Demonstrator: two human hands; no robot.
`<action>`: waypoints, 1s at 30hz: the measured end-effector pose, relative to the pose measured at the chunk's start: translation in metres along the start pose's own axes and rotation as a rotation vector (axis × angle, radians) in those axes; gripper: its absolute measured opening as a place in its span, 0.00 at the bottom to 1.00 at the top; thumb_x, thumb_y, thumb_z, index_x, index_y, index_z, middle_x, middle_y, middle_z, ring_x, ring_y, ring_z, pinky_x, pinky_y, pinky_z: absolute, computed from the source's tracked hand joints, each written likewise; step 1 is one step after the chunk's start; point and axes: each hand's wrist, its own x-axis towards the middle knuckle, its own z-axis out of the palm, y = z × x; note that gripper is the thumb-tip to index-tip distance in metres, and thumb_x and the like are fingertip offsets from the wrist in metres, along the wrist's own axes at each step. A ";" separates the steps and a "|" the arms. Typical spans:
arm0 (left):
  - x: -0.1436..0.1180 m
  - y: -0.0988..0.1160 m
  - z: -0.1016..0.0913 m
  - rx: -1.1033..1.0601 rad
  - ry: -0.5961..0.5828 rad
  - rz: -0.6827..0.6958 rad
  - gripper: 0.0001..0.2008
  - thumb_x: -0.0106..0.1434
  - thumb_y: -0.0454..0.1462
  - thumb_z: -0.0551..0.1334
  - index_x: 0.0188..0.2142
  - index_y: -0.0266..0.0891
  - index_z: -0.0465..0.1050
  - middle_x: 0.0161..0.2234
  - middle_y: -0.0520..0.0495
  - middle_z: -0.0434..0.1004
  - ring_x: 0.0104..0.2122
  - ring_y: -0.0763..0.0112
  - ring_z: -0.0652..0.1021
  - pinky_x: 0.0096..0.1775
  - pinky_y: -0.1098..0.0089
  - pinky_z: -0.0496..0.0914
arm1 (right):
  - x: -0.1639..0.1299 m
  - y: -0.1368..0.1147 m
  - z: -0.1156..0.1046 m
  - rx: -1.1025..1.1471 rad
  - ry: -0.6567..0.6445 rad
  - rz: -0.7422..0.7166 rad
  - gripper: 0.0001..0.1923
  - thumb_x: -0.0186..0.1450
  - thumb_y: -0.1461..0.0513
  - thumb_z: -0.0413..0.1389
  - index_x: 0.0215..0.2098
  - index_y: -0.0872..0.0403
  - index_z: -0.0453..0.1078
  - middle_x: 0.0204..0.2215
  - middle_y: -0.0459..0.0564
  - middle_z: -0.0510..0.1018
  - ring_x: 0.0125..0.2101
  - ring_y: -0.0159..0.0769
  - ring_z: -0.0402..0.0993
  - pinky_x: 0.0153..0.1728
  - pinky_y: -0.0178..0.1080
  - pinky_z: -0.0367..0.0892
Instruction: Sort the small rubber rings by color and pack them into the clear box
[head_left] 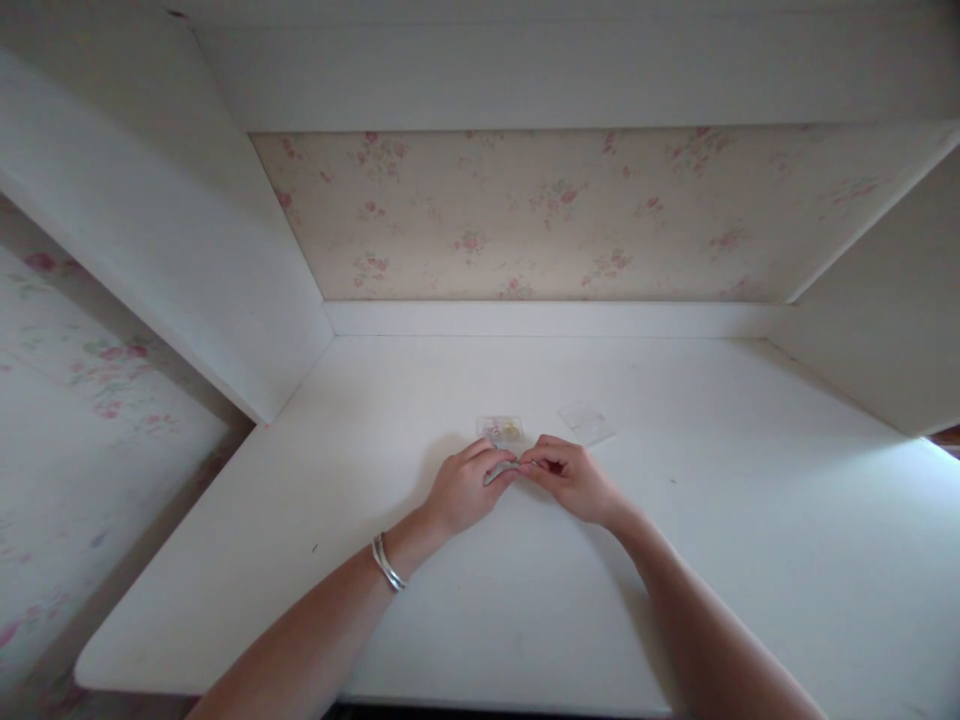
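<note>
My left hand (466,488) is closed in a pinch, with a small greyish thing (500,469) showing between thumb and fingers; its kind is too small to tell. Fingertips of my right hand (574,484) are pinched together and meet those of the left; what they hold, if anything, I cannot make out. Just beyond my left fingers lies a small clear plastic box (481,424) with tiny pinkish and yellow pieces in it. A flat clear plastic piece, like a lid (587,424), rests on the desk past my right hand.
Both hands are over a white desk (480,620). A white side panel (225,240) rises at the left, another panel (885,300) at the right. Floral wallpaper (555,220) shows behind, under a white shelf (525,75). A small dark speck (315,548) lies left of my left arm.
</note>
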 end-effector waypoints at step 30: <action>0.020 -0.002 -0.003 0.253 0.005 -0.107 0.13 0.66 0.42 0.53 0.41 0.46 0.75 0.32 0.51 0.70 0.29 0.75 0.72 0.34 0.74 0.66 | -0.003 0.010 -0.027 -0.397 0.009 0.024 0.09 0.62 0.59 0.53 0.32 0.51 0.75 0.27 0.47 0.73 0.27 0.30 0.67 0.30 0.33 0.60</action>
